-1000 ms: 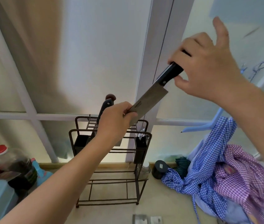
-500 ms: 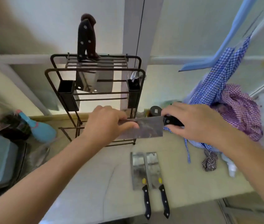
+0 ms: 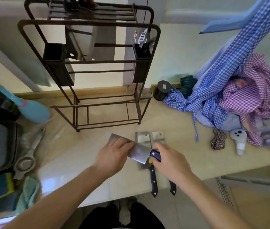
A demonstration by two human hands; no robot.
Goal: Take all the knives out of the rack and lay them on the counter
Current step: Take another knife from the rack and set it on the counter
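**Third cleaver coming down beside the other two**

The cleaver (image 3: pixel 136 150) hangs just above the counter (image 3: pixel 180 146), blade roughly flat and angled toward the far left, its handle end overlapping the two cleavers (image 3: pixel 149 141) already laid side by side with handles pointing over the near edge. Holding it at both ends likely keeps the broad blade level and the edge away from skin while it is set down to the left of the pair.

The right hand (image 3: pixel 169 160) is curled shut around the dark handle. The left hand (image 3: pixel 114 154) reaches in palm down, fingers bent lightly over the blade's flat; how firmly it pinches is unclear.

Behind, the rack (image 3: pixel 88 23) holds at least two knives (image 3: pixel 79 4) in its top slots, so the job looks partway done.
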